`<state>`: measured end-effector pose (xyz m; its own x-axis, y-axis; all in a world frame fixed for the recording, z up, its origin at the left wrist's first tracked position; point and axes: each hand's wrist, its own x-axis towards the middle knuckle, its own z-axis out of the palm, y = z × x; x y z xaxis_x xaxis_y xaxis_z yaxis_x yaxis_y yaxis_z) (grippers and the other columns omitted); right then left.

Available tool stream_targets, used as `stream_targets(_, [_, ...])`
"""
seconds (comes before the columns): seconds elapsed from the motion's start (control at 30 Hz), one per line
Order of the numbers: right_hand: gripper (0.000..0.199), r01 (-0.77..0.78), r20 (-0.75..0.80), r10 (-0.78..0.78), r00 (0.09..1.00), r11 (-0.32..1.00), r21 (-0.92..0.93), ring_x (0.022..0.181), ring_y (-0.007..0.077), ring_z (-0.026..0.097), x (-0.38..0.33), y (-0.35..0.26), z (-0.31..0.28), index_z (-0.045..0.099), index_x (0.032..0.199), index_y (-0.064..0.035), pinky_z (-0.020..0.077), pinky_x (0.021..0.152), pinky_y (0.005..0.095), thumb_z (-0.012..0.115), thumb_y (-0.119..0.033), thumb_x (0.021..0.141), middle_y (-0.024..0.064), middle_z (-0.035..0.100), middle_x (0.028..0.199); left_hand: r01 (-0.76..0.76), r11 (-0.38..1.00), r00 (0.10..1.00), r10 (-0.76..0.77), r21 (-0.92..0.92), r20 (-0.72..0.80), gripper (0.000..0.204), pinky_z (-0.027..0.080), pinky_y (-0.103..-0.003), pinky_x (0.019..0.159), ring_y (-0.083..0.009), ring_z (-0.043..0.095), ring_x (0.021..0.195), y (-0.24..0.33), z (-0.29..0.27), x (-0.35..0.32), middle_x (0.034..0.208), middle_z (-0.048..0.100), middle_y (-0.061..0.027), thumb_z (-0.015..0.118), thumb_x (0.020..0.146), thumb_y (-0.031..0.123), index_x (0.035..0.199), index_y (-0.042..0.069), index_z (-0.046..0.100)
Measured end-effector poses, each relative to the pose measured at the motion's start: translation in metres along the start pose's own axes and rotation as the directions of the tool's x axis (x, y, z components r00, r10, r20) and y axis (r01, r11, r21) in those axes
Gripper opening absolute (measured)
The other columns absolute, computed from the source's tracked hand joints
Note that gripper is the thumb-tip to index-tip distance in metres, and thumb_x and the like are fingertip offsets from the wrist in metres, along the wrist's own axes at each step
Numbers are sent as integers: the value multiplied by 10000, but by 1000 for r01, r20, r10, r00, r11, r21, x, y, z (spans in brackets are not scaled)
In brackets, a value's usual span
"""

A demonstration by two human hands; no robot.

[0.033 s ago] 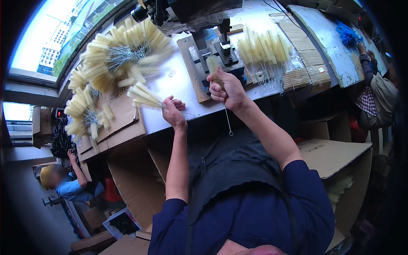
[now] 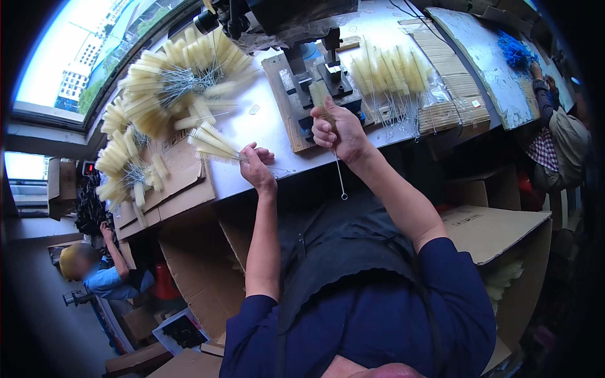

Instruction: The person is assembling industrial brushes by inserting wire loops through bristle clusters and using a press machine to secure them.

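Note:
My right hand (image 2: 340, 130) is closed round the bristles of a pale yellow bottle brush (image 2: 320, 93). The bristle tip points up in front of the metal press (image 2: 328, 82), and the wire stem hangs below my fist, ending in a small ring. My left hand (image 2: 257, 167) grips several more bottle brushes (image 2: 214, 143) by their wire stems over the table's front edge. Their bristles fan out to the left. I cannot tell whether the brush in my right hand touches the press.
Heaped brushes (image 2: 189, 75) cover the table's left side, partly on cardboard (image 2: 183, 183). More brushes (image 2: 394, 72) lie right of the press. Open cardboard boxes (image 2: 491, 233) stand below. One person (image 2: 113, 271) works at far left, another (image 2: 561, 145) at far right beside blue bristly pieces (image 2: 515, 50).
My right hand and its bottle brush have shifted slightly to the right. The ring at the stem's end has swung a little right. My left hand stays nearly still.

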<state>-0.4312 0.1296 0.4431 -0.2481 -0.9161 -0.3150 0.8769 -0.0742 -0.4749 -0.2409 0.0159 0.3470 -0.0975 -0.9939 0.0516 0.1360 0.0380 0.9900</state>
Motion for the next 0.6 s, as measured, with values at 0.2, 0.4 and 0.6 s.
stream_targets(0.2, [406, 14, 217, -96, 972, 935, 354, 401, 73, 274, 14, -25, -27, 549, 933, -29, 247, 393, 235, 369, -365, 1071, -50, 334, 517, -7, 1000, 1000, 6, 7, 14, 309, 517, -280, 565, -153, 605, 608, -4, 0, 0, 739, 609, -66, 398, 1067, 272, 1110, 1, 541])
stream_targets(0.4, [406, -77, 288, -66, 955, 887, 456, 382, 56, 268, 21, -28, -33, 544, 950, -21, 240, 380, 220, 319, -330, 1085, -51, 343, 515, 4, 1000, 1000, -4, 9, 7, 316, 512, -276, 569, -153, 601, 611, -3, 1, -1, 747, 603, -65, 408, 1062, 283, 1102, 0, 544])
stream_targets(0.6, [307, -132, 319, -87, 944, 786, 604, 384, 52, 278, 23, -31, -32, 522, 938, -24, 246, 365, 218, 327, -215, 1078, -51, 364, 540, 4, 998, 1000, -4, 57, 1, 316, 505, -268, 579, -147, 593, 620, 1, 4, -2, 759, 593, -60, 410, 1060, 282, 1098, -2, 544])
